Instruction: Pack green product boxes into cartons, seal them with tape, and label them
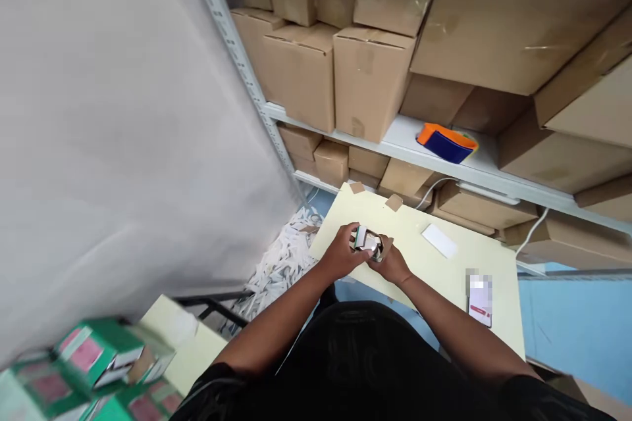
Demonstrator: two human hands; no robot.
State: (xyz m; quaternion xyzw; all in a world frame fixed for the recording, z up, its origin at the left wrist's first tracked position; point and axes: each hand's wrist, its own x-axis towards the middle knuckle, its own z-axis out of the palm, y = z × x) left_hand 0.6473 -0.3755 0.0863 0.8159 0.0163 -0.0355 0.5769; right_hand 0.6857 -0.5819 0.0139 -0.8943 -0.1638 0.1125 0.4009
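Through the head camera I have both hands together on one thing: a small open box [362, 237], white with a green edge, near the middle of my view. Taking it as the hub of my clock, with twelve away from the body, the left hand [340, 253] grips it from nine, its thumb reaching across the near side. The right hand [394, 266] clamps it from four, beside a brown cardboard flap [388, 247]. Something pale and shiny shows in the opening, too small for me to name. The box is over the near part of the bench [340, 214]; I can't tell whether it touches the top.

To handle it well, I'd let the left hand be the steady clamp and leave the fine work to the right fingertips, pressing lightly so the thin walls don't buckle. I'd keep the opening upward and work well inside the bench edge, since at nine a heap of white strips [284, 253] lies below and would swallow anything dropped. Loose cardboard pieces [394, 202] sit at twelve and one, a white slab [439, 241] at three and a phone [480, 302] at four; I'd keep my elbows clear of those.
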